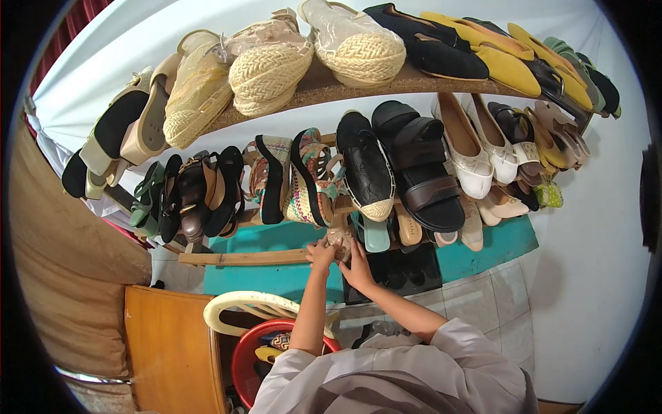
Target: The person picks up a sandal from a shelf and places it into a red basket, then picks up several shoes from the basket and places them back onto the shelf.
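Observation:
Both my hands meet at the lower wooden rack rail, around a beige patterned shoe (339, 238). My left hand (321, 254) is closed on its left side, by the end of the wooden rail (248, 258). From the right, my right hand (357, 270) presses its fingers against the same shoe. Part of the shoe is hidden by my fingers and by the row above. Just over my hands sit a colourful woven wedge sandal (309, 179) and a black espadrille (365, 165). A pale green slipper (376, 235) lies right of the shoe.
The top shelf (303, 86) bears several shoes, including woven-soled espadrilles (272, 69) and yellow slip-ons (507, 65). White flats (476, 176) and brown-strapped sandals (420, 165) fill the middle row. Below me are a red bucket (241, 359) with shoes, a cream plastic chair (238, 301) and an orange-brown wooden panel (169, 345).

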{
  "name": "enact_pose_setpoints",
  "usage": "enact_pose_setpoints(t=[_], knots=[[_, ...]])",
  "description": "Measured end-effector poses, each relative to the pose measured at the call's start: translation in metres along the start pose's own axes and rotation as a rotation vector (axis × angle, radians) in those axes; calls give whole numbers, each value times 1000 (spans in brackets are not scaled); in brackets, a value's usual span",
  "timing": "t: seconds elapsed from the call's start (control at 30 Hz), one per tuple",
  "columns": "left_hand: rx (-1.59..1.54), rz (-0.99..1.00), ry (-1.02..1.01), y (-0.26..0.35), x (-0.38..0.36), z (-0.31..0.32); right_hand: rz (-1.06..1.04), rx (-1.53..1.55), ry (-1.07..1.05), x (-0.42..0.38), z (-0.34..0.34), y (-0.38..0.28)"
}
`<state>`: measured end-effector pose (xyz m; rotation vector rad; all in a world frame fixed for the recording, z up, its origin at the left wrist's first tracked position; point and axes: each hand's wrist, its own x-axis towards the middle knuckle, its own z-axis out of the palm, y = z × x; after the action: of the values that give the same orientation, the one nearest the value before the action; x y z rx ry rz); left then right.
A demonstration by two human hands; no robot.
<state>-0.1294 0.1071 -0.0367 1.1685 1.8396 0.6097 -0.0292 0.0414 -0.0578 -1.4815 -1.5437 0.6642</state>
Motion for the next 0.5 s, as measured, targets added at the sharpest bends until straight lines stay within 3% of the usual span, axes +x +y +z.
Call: enact_pose_setpoints(t=[0.1,0.2,0.3,0.37,0.4,0.5], knots=[[33,64,69,8,-24,-4,-57,-37,21,-9,0,3],[-105,199,228,-32,-20,16,-94,-10,-17,-25,-13,2],[51,275,377,-45,-62,14,-153,49,-34,-43,-35,-8],[27,381,389,-57,-91,12,-153,108,-149,-57,-54,-13],[16,431,396,-63,-107,11,-172,146,-94,-65,-62,-21],[-39,427,399,-75,-159,11,-128,181,-224,-92,-83,-9]])
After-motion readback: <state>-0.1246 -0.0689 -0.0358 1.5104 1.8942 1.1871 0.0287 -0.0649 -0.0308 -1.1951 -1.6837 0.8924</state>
